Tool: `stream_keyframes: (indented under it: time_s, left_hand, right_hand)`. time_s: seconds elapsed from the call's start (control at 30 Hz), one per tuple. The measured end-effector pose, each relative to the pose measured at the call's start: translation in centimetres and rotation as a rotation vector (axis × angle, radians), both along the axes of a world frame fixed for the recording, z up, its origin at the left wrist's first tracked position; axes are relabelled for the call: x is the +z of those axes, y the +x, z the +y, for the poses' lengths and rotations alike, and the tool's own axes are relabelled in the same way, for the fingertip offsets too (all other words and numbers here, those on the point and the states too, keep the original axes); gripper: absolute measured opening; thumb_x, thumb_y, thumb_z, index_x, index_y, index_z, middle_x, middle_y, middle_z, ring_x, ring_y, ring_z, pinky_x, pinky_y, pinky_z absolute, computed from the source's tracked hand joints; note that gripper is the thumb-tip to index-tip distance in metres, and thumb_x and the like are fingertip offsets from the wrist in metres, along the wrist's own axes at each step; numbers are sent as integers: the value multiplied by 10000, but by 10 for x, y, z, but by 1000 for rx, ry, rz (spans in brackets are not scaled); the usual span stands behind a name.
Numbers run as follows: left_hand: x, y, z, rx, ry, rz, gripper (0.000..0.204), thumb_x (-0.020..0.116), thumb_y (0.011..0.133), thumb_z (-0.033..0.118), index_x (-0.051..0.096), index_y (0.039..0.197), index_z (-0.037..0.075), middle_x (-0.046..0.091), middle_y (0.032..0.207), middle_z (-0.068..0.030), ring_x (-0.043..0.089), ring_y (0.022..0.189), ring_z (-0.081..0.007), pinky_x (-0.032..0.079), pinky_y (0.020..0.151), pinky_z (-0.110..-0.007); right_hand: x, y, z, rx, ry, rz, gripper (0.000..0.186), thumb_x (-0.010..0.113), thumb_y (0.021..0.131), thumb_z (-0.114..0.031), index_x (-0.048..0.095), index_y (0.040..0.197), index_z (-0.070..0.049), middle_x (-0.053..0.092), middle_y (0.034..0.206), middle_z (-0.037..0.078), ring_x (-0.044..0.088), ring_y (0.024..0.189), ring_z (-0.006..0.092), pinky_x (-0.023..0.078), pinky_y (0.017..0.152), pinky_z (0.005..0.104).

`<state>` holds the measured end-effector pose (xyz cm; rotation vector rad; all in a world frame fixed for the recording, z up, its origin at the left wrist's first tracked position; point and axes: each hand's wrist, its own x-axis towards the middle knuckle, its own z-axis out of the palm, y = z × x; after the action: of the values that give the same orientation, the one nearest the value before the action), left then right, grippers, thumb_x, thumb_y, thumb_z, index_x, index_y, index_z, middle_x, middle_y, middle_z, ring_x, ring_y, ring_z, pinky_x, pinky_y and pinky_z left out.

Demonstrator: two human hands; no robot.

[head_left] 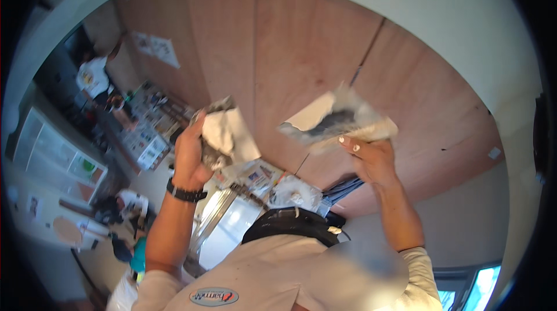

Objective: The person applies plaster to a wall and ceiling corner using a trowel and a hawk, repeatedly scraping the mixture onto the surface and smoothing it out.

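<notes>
Co-worker, upper L; paper sheets nr; white-framed cabinet below; clear plastic, lower ctr.

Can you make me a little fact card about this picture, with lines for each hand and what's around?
Left hand: holds a flat pale-and-grey piece
Right hand: holds a blurred flat piece, pale with a dark patch
Wearing: black wristband on the left wrist
In front: reddish-brown panels
Far left: a person in a pale shirt
Pieces' material: cannot tell
</notes>
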<state>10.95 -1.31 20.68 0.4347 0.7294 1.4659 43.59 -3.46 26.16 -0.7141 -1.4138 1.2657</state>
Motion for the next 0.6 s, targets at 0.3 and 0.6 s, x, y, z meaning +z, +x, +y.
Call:
stream_keyframes:
  time_s: [0.3,0.6]
  left_hand:
    - [-158,-2,10,71,-94,201,423,487,1051,374,619,1208,3,696,1149,-120,696,1008,-265,572,877,-423]
    - [-217,17,19,103,-182,201,415,514,1047,293,566,1237,-72,666,1120,-157,677,960,-276,558,804,-416]
  right_hand:
    - [38,38,9,-256,-39,855,515,510,866,140,444,1365,31,539,1347,195,535,1284,339,452,1109,479]
    - [188,84,32,-365,268,914,339,502,963,49,405,1289,55,505,1294,197,535,1255,358,392,1142,603]
